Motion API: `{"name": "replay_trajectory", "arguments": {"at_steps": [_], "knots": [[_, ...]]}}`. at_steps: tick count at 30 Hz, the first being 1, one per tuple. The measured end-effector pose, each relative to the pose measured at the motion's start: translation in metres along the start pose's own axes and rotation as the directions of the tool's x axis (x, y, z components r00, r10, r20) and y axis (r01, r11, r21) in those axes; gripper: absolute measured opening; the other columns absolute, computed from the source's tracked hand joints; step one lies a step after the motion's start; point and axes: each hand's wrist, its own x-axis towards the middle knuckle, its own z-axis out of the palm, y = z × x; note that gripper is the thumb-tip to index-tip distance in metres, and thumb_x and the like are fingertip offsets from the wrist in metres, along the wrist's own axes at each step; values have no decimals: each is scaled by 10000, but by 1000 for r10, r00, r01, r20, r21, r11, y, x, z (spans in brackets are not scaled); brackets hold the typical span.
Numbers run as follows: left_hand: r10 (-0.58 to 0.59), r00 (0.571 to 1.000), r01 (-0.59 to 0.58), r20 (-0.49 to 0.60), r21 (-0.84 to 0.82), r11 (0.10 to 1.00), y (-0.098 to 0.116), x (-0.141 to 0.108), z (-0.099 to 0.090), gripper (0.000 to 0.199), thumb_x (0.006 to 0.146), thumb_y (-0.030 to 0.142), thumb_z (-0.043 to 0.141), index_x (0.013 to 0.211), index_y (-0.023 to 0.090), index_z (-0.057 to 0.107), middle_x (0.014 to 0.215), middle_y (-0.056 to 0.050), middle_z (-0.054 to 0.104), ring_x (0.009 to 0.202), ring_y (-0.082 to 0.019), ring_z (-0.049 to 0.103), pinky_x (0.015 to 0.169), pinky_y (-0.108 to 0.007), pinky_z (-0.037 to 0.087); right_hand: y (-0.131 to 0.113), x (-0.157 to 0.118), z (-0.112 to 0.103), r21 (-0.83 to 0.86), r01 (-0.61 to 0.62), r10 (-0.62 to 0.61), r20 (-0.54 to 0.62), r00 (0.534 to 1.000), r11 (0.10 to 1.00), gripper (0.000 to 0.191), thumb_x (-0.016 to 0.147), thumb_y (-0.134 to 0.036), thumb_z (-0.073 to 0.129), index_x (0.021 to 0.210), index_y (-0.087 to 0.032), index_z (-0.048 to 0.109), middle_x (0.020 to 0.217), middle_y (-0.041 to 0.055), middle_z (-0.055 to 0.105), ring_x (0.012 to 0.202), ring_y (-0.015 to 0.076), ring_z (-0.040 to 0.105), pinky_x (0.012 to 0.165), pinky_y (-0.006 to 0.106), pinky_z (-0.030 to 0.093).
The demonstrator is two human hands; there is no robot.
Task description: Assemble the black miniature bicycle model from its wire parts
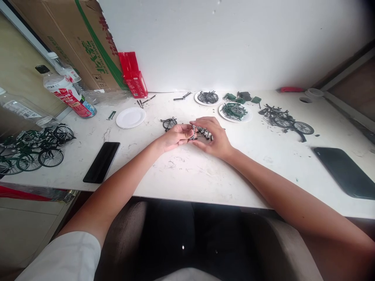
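My left hand (176,137) pinches a small silvery metal-looking part (192,132), its exact kind too small to make out. From the other side, the thumb and fingers of my right hand (216,137) close on the ends of this same part. A little heap of silver and dark pieces (205,132) lies on the table just behind, half covered by my right hand. Beyond my left fingers sits a dark miniature bicycle wheel piece (169,123).
Assembled miniature bicycles (38,150) crowd the left side near a phone (101,162) and bottles (70,95). A bare paper plate (130,118) lies mid-left. Further plates hold black wheels (207,97) and green parts (234,111). Black bicycle parts (285,120) and a dark tray-like slab (345,171) lie right.
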Motion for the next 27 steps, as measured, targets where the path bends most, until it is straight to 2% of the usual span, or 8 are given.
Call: {"name": "replay_trajectory", "arguments": {"at_steps": [5,9,13,18,22,25,27], "knots": [[32,999,-32,-12,48,998,-4,2,-6,368,787,383,921,972,118,745,851,-63,734,476,-4,434,440,-187,274,3,-1,-2,-43,-44,42,-52,998,998,595,855,-708,762,1285,-301,702,1173,105,765,1142,362,651,984,605,564],[100,987,-75,-126,192,979,-2,1,-3,438,798,443,905,1067,121,780,999,-140,808,472,-24,507,474,-213,388,12,1,-6,-117,-73,65,-74,995,990,575,857,-705,763,1237,-279,700,1144,110,762,1104,368,651,973,615,542],[192,958,-129,-212,279,952,-1,-1,8,549,730,398,952,1163,100,794,1157,-200,801,525,-65,590,507,-259,490,18,1,-6,-192,-67,49,-99,994,979,514,891,-629,766,1237,-256,699,1136,115,760,1081,365,640,941,595,537],[245,928,-155,-279,307,939,-7,1,12,503,737,379,936,1128,88,811,1129,-201,808,587,-109,652,530,-279,516,16,0,-3,-214,-104,89,-80,993,971,488,926,-568,753,1289,-245,705,1148,116,764,1089,360,634,939,570,543],[256,912,-151,-321,319,936,-11,3,5,440,786,390,887,1136,131,823,1050,-150,827,528,-76,604,563,-282,511,13,0,-3,-172,-116,102,-89,991,978,474,953,-569,723,1305,-252,731,1143,115,773,1090,346,646,954,552,544],[281,905,-159,-321,358,920,-13,5,2,398,814,387,852,1128,144,829,998,-128,828,544,-84,616,553,-269,478,14,0,-3,-114,-182,167,-131,977,977,330,1036,-530,610,1158,-286,796,1084,84,796,1049,317,685,962,547,544],[292,907,-168,-303,375,912,-14,6,1,383,829,383,832,1125,140,830,996,-132,825,576,-95,640,553,-263,464,14,-1,-4,-74,-227,214,-146,966,971,338,1056,-529,575,1028,-294,817,1017,69,807,993,300,709,943,537,553]]}}
